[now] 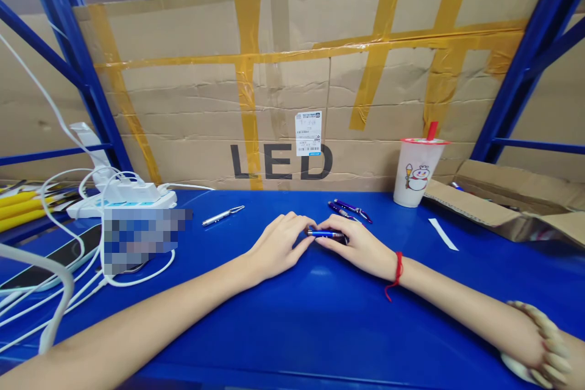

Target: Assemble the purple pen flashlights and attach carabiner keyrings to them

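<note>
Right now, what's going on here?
A person has both hands at a blue pen above the blue table. The right hand holds it, while the left hand has thumb and finger at its left end; whether those grip is unclear. Two more pens lie behind the right hand, and a silver pen lies off to the left. A cup stands upright at the right.

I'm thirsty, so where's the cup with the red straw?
In the head view, the cup stands on the right, beyond the right hand, beside the open cardboard box.
</note>
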